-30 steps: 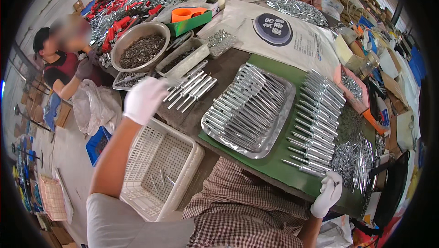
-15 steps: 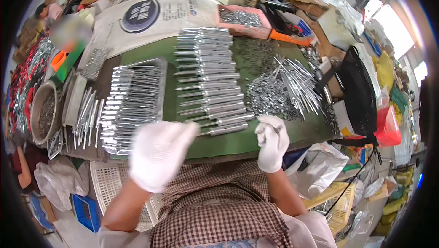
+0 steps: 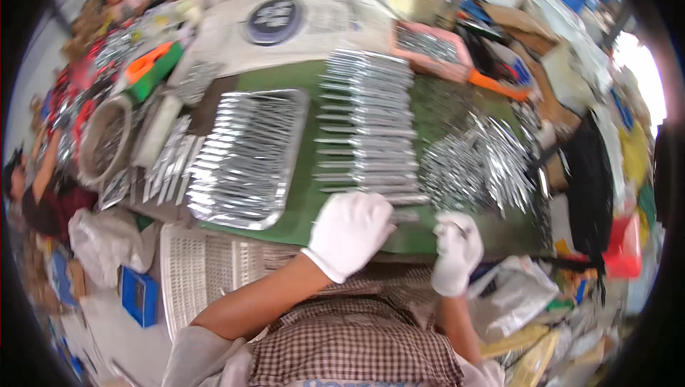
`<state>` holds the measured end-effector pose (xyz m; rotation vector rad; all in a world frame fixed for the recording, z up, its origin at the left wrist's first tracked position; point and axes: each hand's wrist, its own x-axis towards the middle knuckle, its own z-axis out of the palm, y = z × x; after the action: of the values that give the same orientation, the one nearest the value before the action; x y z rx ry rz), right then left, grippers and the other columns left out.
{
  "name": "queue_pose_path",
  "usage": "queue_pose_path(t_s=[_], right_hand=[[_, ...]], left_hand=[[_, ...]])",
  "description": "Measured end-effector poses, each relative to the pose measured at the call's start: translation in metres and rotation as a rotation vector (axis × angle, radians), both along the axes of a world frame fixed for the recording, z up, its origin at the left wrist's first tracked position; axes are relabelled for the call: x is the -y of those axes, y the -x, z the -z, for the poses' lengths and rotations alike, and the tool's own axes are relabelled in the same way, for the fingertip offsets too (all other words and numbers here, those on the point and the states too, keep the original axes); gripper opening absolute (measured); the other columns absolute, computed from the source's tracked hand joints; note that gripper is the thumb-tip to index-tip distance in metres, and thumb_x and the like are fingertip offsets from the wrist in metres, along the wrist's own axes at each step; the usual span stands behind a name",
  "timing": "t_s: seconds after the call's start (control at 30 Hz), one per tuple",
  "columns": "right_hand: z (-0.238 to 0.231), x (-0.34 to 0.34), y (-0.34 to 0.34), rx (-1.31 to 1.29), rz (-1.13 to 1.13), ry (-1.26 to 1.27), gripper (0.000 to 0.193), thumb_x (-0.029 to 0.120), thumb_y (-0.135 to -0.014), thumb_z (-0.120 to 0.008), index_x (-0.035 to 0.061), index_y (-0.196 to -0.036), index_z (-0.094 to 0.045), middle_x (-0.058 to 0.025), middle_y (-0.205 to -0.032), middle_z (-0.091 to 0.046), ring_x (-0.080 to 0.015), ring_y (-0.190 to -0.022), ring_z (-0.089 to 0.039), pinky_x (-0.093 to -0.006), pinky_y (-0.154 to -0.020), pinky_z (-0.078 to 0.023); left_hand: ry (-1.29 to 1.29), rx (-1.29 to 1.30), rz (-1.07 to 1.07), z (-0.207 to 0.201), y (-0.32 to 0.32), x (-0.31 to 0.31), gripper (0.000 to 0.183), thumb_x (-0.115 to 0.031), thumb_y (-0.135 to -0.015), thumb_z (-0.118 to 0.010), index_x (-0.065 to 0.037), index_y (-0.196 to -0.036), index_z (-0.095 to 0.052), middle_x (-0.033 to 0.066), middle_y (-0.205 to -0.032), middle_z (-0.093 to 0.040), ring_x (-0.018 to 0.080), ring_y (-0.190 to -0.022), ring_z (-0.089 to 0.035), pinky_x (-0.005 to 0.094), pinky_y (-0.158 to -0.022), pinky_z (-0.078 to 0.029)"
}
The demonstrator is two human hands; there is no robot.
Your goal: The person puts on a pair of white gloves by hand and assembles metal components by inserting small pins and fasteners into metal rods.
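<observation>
My left hand (image 3: 353,233), in a white glove, is closed at the near end of a long row of silver metal rods (image 3: 378,130) on the green mat. A blurred sleeved metal rod (image 3: 407,216) sticks out past its fingers toward the right; the rest of it is hidden by the glove. My right hand (image 3: 458,251), also gloved, sits just right of that rod's end with fingers curled together; what they hold, if anything, is too blurred to name. Beyond it lie a heap of small metal parts (image 3: 453,173) and a pile of loose thin rods (image 3: 503,162).
Left of the row, a tray (image 3: 289,180) is filled with similar rods. A round bowl (image 3: 91,148) of small parts stands further left, and a pink box (image 3: 464,55) of metal pieces at the back. A white plastic basket (image 3: 175,258) is below the table edge.
My left hand has moved right, from beside the tray to the near end of the row. My right hand stays curled near the small-parts heap. The whole view has shifted.
</observation>
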<state>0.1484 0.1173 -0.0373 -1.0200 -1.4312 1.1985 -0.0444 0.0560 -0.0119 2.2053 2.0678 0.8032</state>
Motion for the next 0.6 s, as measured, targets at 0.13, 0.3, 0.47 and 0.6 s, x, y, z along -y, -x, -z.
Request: queue_pose_path(t_s=[0.13, 0.3, 0.47, 0.6], right_hand=[[-0.022, 0.007, -0.012, -0.085, -0.060, 0.142, 0.028, 0.014, -0.100, -0.045, -0.0030, -0.114, -0.063, -0.0120, -0.089, -0.068, -0.0030, -0.050, -0.037, -0.0184, -0.049, -0.027], [-0.045, 0.015, 0.007, 0.091, -0.138, 0.332, 0.043, 0.023, -0.105, -0.040, -0.0087, -0.131, -0.055, -0.0149, -0.092, -0.069, -0.0040, -0.045, -0.043, -0.0179, -0.044, -0.030], [-0.043, 0.014, -0.005, -0.004, -0.264, 0.373, 0.040, 0.022, -0.104, -0.039, -0.0087, -0.120, -0.060, -0.0024, -0.066, -0.058, -0.0014, -0.043, -0.037, -0.0171, -0.042, -0.026], [-0.045, 0.014, -0.005, 0.065, -0.252, 0.413, 0.034, 0.017, -0.101, -0.044, -0.0080, -0.115, -0.062, -0.0027, -0.068, -0.060, -0.0021, -0.047, -0.040, -0.0187, -0.047, -0.030]], left_hand=[[-0.139, 0.142, 0.072, -0.011, 0.004, 0.016, 0.033, -0.020, -0.081, -0.075, -0.011, -0.109, -0.061, 0.0082, -0.096, -0.063, 0.0273, -0.074, -0.065, 0.0400, -0.068, -0.053], [0.160, 0.082, 0.110, -0.029, -0.002, 0.005, 0.017, -0.021, -0.088, -0.065, -0.006, -0.097, -0.063, 0.0086, -0.091, -0.059, 0.0251, -0.076, -0.067, 0.0380, -0.069, -0.057], [0.167, -0.165, 0.176, -0.043, -0.022, -0.001, 0.011, -0.019, -0.086, -0.061, -0.009, -0.087, -0.066, 0.0036, -0.085, -0.063, 0.0212, -0.083, -0.064, 0.0346, -0.074, -0.055], [0.131, -0.078, 0.266, -0.028, -0.005, 0.013, 0.018, -0.026, -0.089, -0.063, -0.009, -0.095, -0.062, 0.0046, -0.085, -0.063, 0.0226, -0.081, -0.065, 0.0362, -0.072, -0.054]])
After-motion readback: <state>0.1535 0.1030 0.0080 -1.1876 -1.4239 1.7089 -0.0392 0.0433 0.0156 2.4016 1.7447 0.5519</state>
